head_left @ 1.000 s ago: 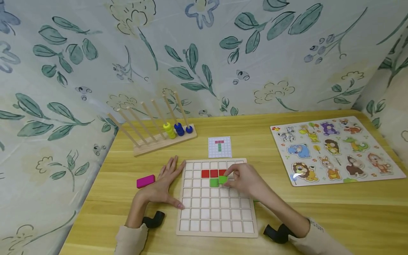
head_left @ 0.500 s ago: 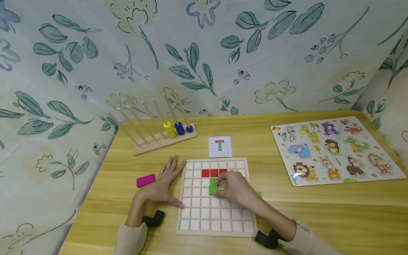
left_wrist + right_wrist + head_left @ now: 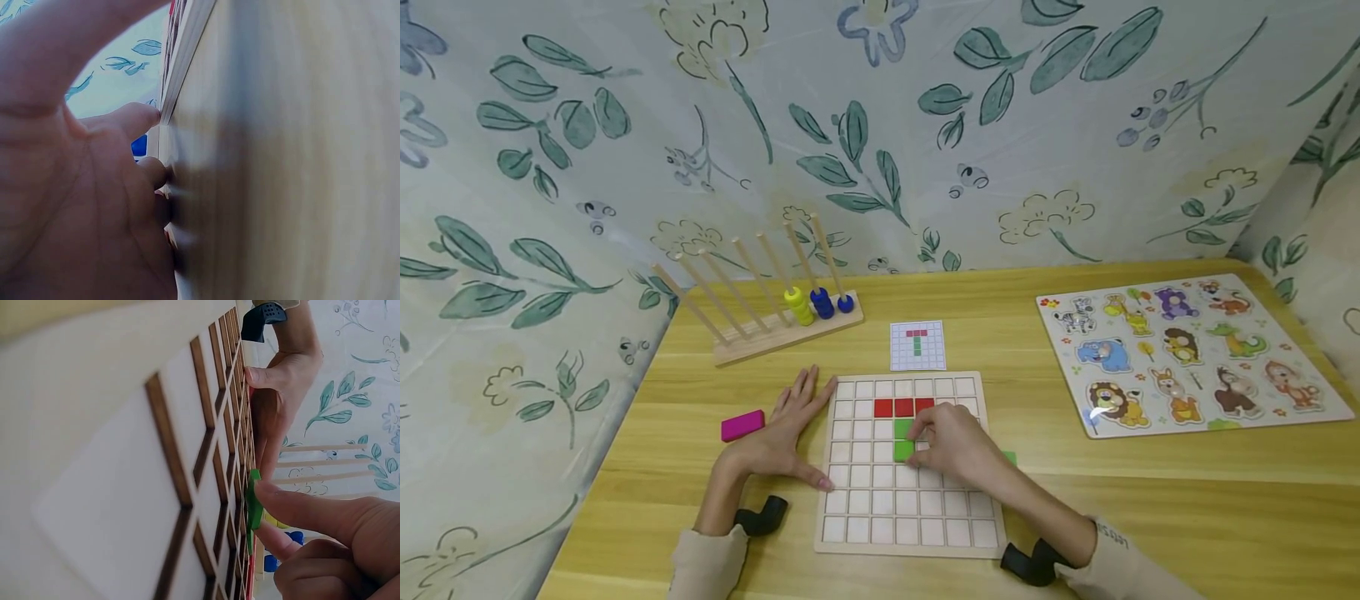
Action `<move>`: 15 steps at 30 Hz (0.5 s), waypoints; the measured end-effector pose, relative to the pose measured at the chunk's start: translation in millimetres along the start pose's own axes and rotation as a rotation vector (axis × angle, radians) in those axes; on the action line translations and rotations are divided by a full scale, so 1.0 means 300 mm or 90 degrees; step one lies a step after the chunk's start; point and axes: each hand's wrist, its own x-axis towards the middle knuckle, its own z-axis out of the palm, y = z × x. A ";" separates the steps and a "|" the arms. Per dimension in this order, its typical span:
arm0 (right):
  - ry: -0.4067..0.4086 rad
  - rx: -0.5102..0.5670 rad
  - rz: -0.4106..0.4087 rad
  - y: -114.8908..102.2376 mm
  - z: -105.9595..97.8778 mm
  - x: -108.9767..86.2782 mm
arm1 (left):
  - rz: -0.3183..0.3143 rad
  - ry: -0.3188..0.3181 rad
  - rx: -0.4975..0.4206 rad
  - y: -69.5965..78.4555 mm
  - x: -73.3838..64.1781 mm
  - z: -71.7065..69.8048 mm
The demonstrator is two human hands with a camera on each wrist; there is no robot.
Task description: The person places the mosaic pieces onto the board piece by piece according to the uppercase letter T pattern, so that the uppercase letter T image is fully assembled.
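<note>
A wooden grid board (image 3: pixel 882 527) lies flat on the table with a row of red square tiles (image 3: pixel 883 408). Below the middle red one sits a green tile (image 3: pixel 902 429). Directly under that is a second green square tile (image 3: pixel 254 503), which my right hand (image 3: pixel 955 442) pinches between thumb and index finger; in the right wrist view it is slightly tilted at its cell. With fingers spread, my left hand (image 3: pixel 782 437) rests on the table, thumb and index fingertip touching the board's left edge. Beside it lies a magenta block (image 3: pixel 742 426).
Behind the board lies a pattern card (image 3: pixel 917 346) with a red and green T. A wooden peg stand (image 3: pixel 790 329) with yellow and blue beads is at back left. An animal puzzle board (image 3: pixel 1195 354) lies at right. Another green piece (image 3: pixel 1010 458) shows past the board's right edge.
My right hand has moved left and slightly down, bringing the green tile from the second green column to below the first green tile, where it has lowered. The left hand stays put.
</note>
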 end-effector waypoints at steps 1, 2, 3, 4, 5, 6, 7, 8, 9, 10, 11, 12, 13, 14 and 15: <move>-0.002 0.002 0.002 0.000 0.001 0.000 | -0.001 0.000 0.001 0.000 0.000 0.000; -0.004 0.004 0.004 0.001 0.002 0.001 | -0.002 -0.001 0.002 0.000 0.000 0.000; -0.004 0.005 0.005 0.001 0.003 0.002 | -0.002 -0.001 0.003 0.001 0.000 0.000; -0.004 0.006 0.006 0.001 0.004 0.002 | -0.003 -0.001 0.003 0.001 -0.001 0.000; -0.005 0.006 0.007 0.000 0.005 0.002 | -0.003 0.000 0.003 0.001 -0.001 0.000; -0.004 0.005 0.007 0.000 0.006 0.002 | -0.003 0.000 0.004 0.001 -0.001 0.000; -0.002 0.004 0.006 -0.001 0.008 0.002 | -0.002 0.001 0.005 0.001 -0.001 0.000; 0.000 0.001 0.003 -0.001 0.008 0.001 | -0.002 0.001 0.005 0.000 -0.001 0.000; 0.004 -0.004 0.000 -0.002 0.009 0.001 | -0.001 0.001 0.005 0.000 -0.001 0.000; 0.008 -0.009 -0.003 -0.002 0.010 0.000 | 0.001 0.001 0.005 -0.001 -0.001 0.000; 0.011 -0.012 -0.007 -0.002 0.012 0.000 | 0.002 0.001 0.004 -0.001 -0.001 0.000; 0.015 -0.017 -0.010 -0.002 0.013 0.000 | 0.002 0.001 0.003 -0.001 -0.001 0.000; 0.019 -0.021 -0.014 -0.002 0.014 -0.001 | 0.002 0.000 0.003 -0.002 -0.001 0.000; 0.022 -0.024 -0.017 -0.002 0.015 -0.001 | 0.003 0.000 0.003 -0.002 -0.001 0.000; 0.025 -0.025 -0.018 -0.001 0.016 -0.001 | 0.002 0.000 0.002 -0.002 -0.001 0.000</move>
